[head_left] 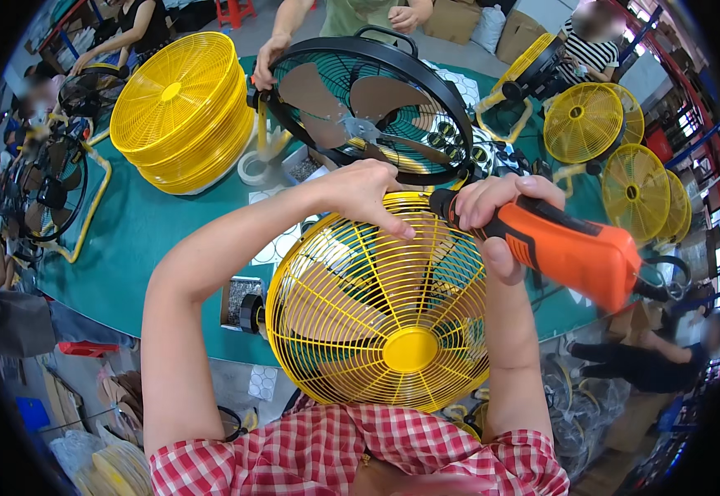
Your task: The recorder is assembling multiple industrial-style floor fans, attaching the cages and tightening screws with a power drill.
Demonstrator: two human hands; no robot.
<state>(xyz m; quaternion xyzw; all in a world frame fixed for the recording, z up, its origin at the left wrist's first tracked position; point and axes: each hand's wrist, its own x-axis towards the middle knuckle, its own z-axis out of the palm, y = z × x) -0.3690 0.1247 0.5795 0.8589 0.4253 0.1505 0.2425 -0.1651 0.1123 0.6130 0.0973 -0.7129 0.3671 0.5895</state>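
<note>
A: Where is the work?

B: At the upper rim of the yellow fan guard (410, 350), which fills the middle of the frame. Tan blades show behind its wires.

A: And the fingers?

B: The right hand (504, 211) is wrapped around the front of the orange power driver (570, 248), right of centre. The left hand (368, 197) lies over the rim, thumb spread across the wires; its other fingertips are hidden, so I can't tell how firmly it grips.

A: What would make this go well?

B: I'd line the driver's nose up squarely with the fastening point before squeezing, and press steadily so the bit doesn't skip. Whether it's seated, I can't tell.

A: Any risk?

B: The left thumb looks near the bit's line. I'd brace the rim from farther left, so a slip meets only wire.
</note>
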